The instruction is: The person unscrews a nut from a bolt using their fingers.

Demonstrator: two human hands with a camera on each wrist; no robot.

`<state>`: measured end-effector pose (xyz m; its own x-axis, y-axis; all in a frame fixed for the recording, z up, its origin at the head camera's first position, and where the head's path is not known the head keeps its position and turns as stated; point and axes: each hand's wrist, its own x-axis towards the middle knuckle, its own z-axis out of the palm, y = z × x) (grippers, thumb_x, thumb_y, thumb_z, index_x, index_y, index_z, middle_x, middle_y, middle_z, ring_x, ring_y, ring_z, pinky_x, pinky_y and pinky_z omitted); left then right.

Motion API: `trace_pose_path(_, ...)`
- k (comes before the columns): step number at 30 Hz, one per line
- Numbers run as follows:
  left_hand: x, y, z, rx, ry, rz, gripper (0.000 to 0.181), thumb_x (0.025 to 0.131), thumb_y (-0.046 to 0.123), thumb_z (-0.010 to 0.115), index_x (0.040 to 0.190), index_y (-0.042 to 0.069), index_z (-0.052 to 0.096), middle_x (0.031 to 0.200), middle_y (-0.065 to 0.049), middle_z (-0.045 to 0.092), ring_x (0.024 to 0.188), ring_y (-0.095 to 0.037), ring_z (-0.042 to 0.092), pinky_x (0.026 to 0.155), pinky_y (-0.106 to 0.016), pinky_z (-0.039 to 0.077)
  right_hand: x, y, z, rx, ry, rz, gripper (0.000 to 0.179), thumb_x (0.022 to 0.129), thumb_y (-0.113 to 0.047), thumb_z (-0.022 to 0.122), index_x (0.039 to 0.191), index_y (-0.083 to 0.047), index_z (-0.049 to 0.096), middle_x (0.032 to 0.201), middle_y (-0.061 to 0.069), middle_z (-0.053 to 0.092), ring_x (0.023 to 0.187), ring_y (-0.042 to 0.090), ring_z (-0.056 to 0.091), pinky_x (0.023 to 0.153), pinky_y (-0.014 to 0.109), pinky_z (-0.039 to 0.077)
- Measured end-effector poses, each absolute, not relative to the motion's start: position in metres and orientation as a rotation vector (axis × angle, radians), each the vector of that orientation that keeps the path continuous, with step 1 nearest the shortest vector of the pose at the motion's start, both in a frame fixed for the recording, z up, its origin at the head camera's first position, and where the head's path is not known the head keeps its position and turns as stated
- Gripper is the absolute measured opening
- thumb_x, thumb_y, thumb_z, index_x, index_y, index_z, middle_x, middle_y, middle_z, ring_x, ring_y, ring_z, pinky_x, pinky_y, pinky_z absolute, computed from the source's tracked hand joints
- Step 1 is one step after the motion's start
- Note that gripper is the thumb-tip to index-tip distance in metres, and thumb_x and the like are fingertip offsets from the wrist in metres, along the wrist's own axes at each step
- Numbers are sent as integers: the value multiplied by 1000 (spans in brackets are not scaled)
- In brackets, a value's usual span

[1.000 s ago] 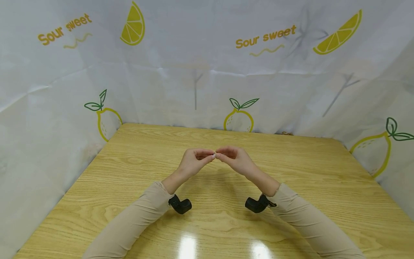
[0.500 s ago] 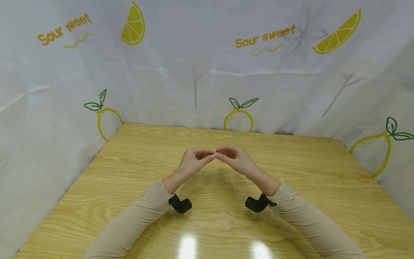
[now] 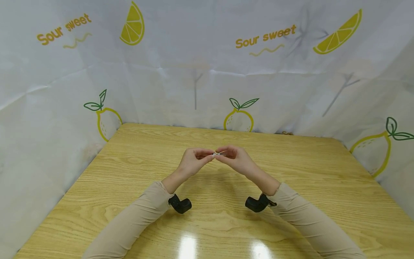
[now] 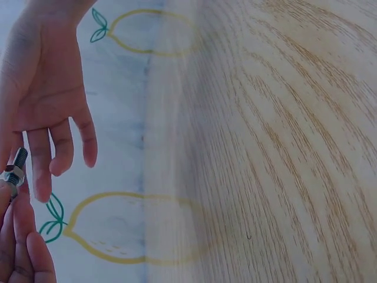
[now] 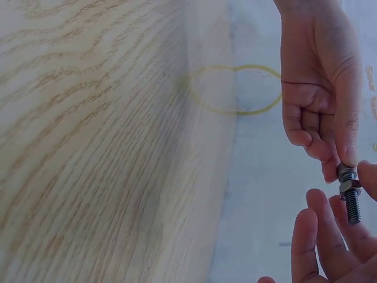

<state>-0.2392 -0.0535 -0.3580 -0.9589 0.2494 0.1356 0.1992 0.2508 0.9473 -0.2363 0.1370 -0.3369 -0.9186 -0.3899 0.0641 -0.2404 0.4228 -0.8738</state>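
A small metal bolt (image 5: 353, 209) with a nut (image 5: 350, 186) on its thread is between the two hands, above the table. My left hand (image 3: 191, 163) pinches the bolt at its head end. The threaded tip points toward my right hand (image 3: 239, 162), plain in the right wrist view. Fingers of the right hand (image 5: 339, 259) are spread and fairly straight around the nut, the thumb close beside it; I cannot tell if it touches. In the left wrist view the bolt (image 4: 20, 158) shows at the left edge, partly hidden by the left hand (image 4: 26, 250).
The wood-grain table (image 3: 207, 230) lies beneath both forearms. White cloth (image 3: 181, 82) with lemon prints hangs behind it and at both sides. A black camera mount (image 3: 180, 204) hangs at the left wrist, another black mount (image 3: 256, 204) at the right.
The right fingers have parted slightly, so more of the bolt and nut shows between the hands. The left hand and both arms hold nearly the same position.
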Motion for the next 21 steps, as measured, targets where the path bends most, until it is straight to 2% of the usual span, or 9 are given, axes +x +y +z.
trace_pose_path(4, -238, -54, -357, 427, 2452, 1837, 24, 89, 24, 65, 108, 10, 71, 106, -9, 71, 94, -20, 67, 79, -30, 54, -236, 137, -336, -558, 2518, -1508, 33, 94, -26, 58, 118, -4, 61, 114, 17, 64, 110, 35, 59, 94, 46, 48)
trace_pose_path(11, -238, -53, -356, 436, 2456, 1844, 24, 88, 21, 65, 108, 9, 71, 106, -10, 71, 90, -16, 67, 76, -28, 54, -237, 138, -338, -593, 2539, -1529, 33, 90, -18, 64, 118, -2, 59, 117, 18, 61, 106, 29, 61, 85, 34, 53)
trace_pose_path(18, -238, -53, -358, 439, 2457, 1844, 24, 89, 22, 65, 108, 10, 71, 106, -10, 71, 91, -17, 67, 78, -29, 54, -236, 137, -336, -554, 2539, -1488, 35, 95, -29, 55, 119, -3, 59, 114, 18, 65, 109, 35, 59, 94, 44, 49)
trace_pose_path(21, -237, -53, -358, 431, 2461, 1843, 23, 89, 22, 65, 107, 10, 71, 106, -9, 71, 91, -17, 67, 78, -29, 54, -235, 138, -337, -572, 2543, -1490, 32, 94, -25, 56, 116, -2, 61, 113, 18, 65, 108, 34, 60, 92, 43, 50)
